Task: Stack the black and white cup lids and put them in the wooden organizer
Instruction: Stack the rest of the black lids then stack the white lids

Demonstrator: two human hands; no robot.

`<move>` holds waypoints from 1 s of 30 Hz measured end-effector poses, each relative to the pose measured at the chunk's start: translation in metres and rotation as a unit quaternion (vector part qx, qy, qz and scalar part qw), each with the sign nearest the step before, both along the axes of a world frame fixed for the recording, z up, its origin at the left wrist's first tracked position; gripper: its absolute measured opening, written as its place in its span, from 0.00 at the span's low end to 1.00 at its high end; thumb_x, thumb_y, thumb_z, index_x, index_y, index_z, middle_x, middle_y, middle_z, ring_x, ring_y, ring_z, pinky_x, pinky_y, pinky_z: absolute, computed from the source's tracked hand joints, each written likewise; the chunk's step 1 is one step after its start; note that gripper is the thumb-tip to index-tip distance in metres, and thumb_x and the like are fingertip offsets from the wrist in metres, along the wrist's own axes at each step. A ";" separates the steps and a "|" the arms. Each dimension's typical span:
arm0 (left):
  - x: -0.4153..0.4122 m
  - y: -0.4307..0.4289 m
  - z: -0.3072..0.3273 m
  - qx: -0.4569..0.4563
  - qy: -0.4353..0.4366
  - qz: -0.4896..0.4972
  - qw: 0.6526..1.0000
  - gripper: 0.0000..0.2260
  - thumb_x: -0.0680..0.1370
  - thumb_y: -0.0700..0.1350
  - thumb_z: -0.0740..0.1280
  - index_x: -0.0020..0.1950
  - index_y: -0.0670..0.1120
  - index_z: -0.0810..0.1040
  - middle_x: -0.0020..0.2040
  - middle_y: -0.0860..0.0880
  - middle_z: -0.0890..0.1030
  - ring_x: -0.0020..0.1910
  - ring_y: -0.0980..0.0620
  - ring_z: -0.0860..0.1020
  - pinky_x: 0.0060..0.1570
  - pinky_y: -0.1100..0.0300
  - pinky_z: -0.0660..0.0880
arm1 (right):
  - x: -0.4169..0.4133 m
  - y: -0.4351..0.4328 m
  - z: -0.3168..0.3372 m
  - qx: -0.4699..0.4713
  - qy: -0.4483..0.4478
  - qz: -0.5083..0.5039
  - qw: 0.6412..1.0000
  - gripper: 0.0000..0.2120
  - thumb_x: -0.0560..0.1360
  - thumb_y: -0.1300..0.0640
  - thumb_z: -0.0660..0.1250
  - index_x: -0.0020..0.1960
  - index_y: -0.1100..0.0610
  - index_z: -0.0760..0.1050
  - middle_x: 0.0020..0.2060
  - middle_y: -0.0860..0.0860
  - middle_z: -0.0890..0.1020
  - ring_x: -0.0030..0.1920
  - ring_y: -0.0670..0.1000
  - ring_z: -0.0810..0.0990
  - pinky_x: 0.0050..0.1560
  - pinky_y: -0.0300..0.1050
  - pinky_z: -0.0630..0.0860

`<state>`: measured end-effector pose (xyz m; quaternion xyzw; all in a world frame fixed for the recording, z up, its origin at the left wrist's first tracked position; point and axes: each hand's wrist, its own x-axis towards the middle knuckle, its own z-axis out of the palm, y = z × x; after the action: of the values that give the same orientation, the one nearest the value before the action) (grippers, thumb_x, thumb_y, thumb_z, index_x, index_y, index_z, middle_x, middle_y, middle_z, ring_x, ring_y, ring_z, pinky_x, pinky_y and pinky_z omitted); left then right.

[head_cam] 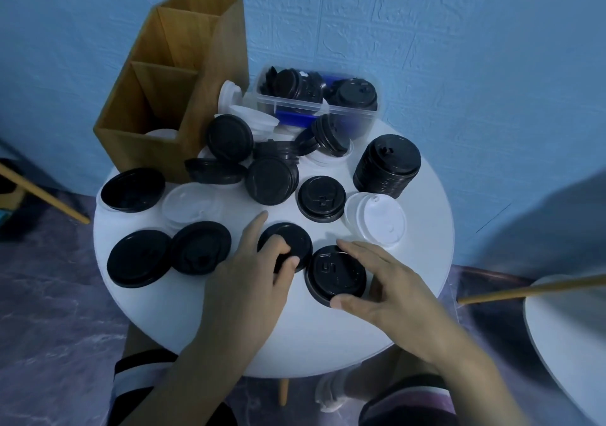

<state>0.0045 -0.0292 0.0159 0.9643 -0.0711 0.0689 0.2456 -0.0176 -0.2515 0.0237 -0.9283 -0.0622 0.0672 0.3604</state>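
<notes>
Several black and white cup lids lie scattered on a round white table [423, 281]. My left hand [252, 268] grips a black lid [295, 237] near the table's front, thumb and fingers curled over its edge. My right hand [377, 281] holds another black lid [334, 274] right beside it, thumb at the near rim, fingers over the far rim. A tall stack of black lids [387, 166] stands at the right. A white lid [377, 220] lies just beyond my right hand. The wooden organizer [210, 74] stands at the back left, with a white lid [160, 134] in its front compartment.
A clear plastic box [347, 114] with more black lids sits at the back by the blue wall. Loose black lids [139, 258] lie at the front left. A second white table edge [557, 343] and wooden legs are at the right.
</notes>
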 end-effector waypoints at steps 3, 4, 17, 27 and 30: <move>-0.004 0.003 -0.005 -0.006 0.009 -0.008 1.000 0.12 0.76 0.58 0.70 0.51 0.54 0.72 0.77 0.55 0.67 0.48 0.48 0.83 0.35 0.59 0.72 | -0.003 -0.003 0.001 0.003 -0.001 -0.024 1.000 0.36 0.70 0.40 0.77 0.73 0.36 0.64 0.63 0.28 0.70 0.51 0.27 0.72 0.51 0.24 0.66; -0.005 0.004 -0.006 -0.008 0.006 -0.013 1.000 0.14 0.75 0.58 0.71 0.51 0.54 0.70 0.76 0.55 0.69 0.49 0.48 0.83 0.36 0.58 0.72 | -0.005 -0.002 0.001 0.003 -0.005 -0.029 1.000 0.36 0.69 0.40 0.77 0.72 0.36 0.64 0.62 0.28 0.70 0.48 0.27 0.72 0.48 0.24 0.66; -0.013 0.006 0.006 -0.225 -0.005 -0.036 0.974 0.23 0.72 0.53 0.77 0.63 0.61 0.72 0.42 0.72 0.74 0.41 0.68 0.74 0.40 0.75 0.69 | 0.000 0.014 -0.002 -0.044 -0.019 0.007 0.999 0.40 0.70 0.32 0.71 0.77 0.37 0.61 0.62 0.32 0.69 0.55 0.40 0.75 0.57 0.35 0.72; -0.008 0.005 0.009 -0.082 0.048 -0.197 0.976 0.35 0.70 0.63 0.73 0.74 0.68 0.62 0.61 0.76 0.71 0.44 0.78 0.71 0.41 0.76 0.66 | -0.006 0.003 -0.006 0.099 -0.010 0.002 0.995 0.29 0.76 0.40 0.70 0.75 0.35 0.66 0.49 0.30 0.80 0.50 0.34 0.77 0.59 0.38 0.73; -0.007 0.005 0.007 -0.063 0.063 -0.209 0.974 0.42 0.69 0.66 0.74 0.77 0.70 0.55 0.60 0.77 0.67 0.46 0.80 0.69 0.43 0.76 0.66 | -0.006 0.007 -0.009 0.099 -0.010 0.000 0.995 0.27 0.73 0.38 0.73 0.70 0.32 0.70 0.70 0.31 0.72 0.71 0.31 0.67 0.75 0.40 0.64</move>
<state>-0.0029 -0.0241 0.0230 0.9132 -0.2508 -0.0408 0.3186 -0.0234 -0.2450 0.0143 -0.8886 -0.0724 0.0518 0.4500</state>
